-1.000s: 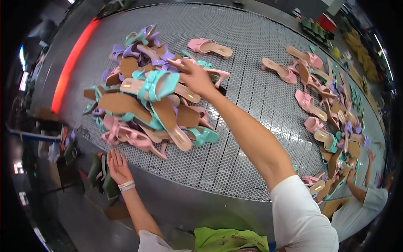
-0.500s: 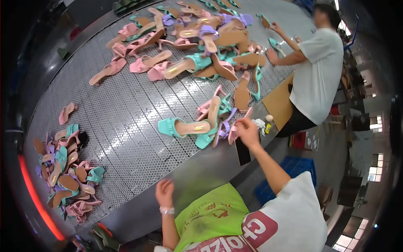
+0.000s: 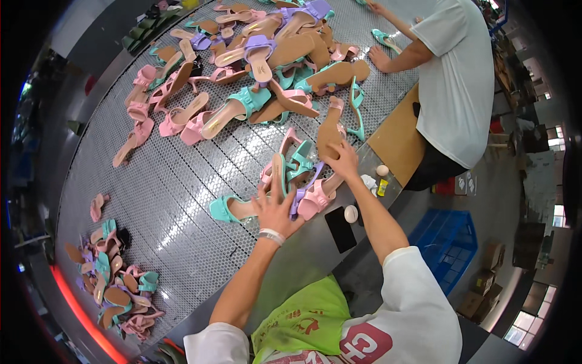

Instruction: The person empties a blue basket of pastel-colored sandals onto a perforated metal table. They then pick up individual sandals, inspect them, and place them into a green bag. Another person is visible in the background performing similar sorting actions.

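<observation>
Well, the big gray table (image 3: 176, 203) holds a heap of sandals (image 3: 259, 60). My left hand (image 3: 277, 215) spreads wide, partly over a teal sandal (image 3: 223, 209). A pink sandal (image 3: 315, 199) lies between my hands. My right hand (image 3: 343, 161) touches an upside-down sandal (image 3: 329, 130); I can't tell if it's holding.

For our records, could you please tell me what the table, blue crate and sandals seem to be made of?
Table: likely shiny metal, being grey and perforated, with bright glare.
Blue crate: probably plastic, from its solid colour and grid pattern; finish unclear.
Sandals: perhaps glossy synthetic leather on top, given the highlights.
</observation>
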`<control>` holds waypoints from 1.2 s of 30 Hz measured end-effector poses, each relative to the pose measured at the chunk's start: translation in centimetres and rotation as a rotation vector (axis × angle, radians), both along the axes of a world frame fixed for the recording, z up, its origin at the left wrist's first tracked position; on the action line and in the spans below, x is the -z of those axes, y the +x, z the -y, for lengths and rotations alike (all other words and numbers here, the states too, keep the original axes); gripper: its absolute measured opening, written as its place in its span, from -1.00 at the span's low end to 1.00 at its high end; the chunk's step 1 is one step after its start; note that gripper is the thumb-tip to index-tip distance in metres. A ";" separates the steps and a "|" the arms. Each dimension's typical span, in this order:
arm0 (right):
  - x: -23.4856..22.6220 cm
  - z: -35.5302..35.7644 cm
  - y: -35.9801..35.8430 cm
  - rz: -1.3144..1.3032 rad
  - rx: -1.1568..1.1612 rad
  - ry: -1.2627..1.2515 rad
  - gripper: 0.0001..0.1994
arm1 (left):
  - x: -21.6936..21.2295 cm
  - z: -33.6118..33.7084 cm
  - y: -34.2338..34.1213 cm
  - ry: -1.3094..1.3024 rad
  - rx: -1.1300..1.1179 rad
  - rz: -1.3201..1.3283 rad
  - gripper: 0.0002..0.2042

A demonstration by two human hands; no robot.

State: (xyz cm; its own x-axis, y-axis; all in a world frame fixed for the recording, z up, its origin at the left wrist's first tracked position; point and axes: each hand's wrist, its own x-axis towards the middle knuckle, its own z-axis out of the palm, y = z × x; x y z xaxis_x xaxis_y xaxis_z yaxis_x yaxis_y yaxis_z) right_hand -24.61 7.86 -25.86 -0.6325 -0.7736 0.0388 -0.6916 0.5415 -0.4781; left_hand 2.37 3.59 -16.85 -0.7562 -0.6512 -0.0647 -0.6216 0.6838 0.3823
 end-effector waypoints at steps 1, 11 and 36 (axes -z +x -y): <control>-0.1 0.4 0.8 0.067 -0.033 -0.025 -0.46 | 0.2 0.5 1.2 0.007 -0.022 -0.016 -0.27; -0.4 6.6 17.2 0.766 -0.347 -0.330 -0.43 | -0.7 8.9 19.0 0.046 -0.018 0.092 -0.45; -2.5 -1.3 31.4 1.090 -0.370 0.143 -0.80 | 2.8 -4.5 35.1 0.050 -1.051 -0.129 -0.37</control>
State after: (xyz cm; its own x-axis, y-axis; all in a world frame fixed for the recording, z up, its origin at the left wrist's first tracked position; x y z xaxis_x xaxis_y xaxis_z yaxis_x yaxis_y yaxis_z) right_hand 6.76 9.18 -23.33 -0.0109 -0.8717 -0.4899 -0.0779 0.4892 -0.8687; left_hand 37.47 8.07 -19.66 0.1823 -0.9808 -0.0692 -0.8442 -0.1922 0.5004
